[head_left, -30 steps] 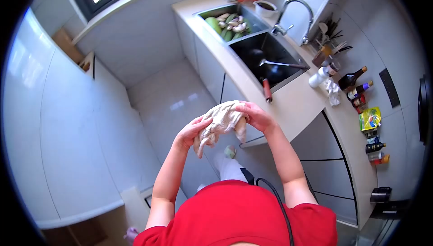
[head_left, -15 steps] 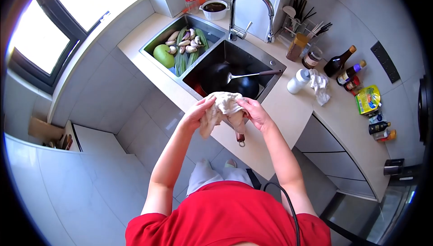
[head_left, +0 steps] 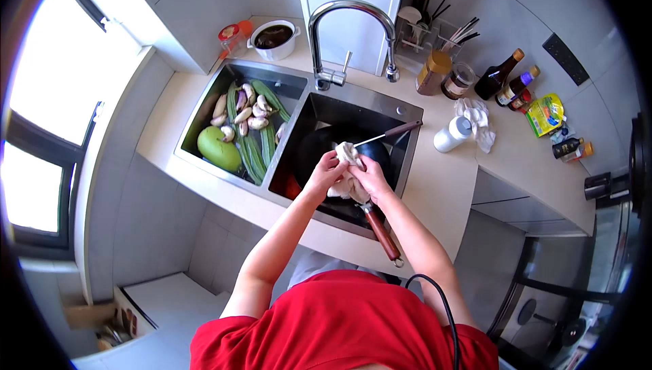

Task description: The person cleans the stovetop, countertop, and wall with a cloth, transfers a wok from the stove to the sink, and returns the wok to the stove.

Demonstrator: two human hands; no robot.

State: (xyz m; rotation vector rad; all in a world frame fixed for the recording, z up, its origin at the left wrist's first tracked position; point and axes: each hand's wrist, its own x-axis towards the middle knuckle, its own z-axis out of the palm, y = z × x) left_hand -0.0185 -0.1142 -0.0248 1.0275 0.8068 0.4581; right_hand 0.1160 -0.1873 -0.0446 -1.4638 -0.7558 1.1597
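Over the right sink basin (head_left: 415, 140), my left hand (head_left: 324, 176) and my right hand (head_left: 372, 178) are close together, both closed on a bunched off-white cloth (head_left: 348, 189). Part of the cloth sticks up above the fingers and part hangs below. Under my hands a dark wok (head_left: 314, 147) lies in the basin, largely hidden. Its reddish-brown wooden handle (head_left: 384, 235) points toward me across the counter's front edge. A spatula with a dark handle (head_left: 403, 129) rests across the basin's right side; the cloth and hands cover its far end.
The left basin (head_left: 231, 64) holds a green gourd (head_left: 219, 149), long green vegetables and several pale purplish ones. A chrome faucet (head_left: 353, 5) arches behind. At right stand a white bottle (head_left: 451, 134), a crumpled white cloth (head_left: 479, 125), jars and sauce bottles (head_left: 499, 75).
My hands have moved forward over the right basin and closer together, gathering the spread cloth into a bunch. The view has shifted, and more of the wok handle shows.
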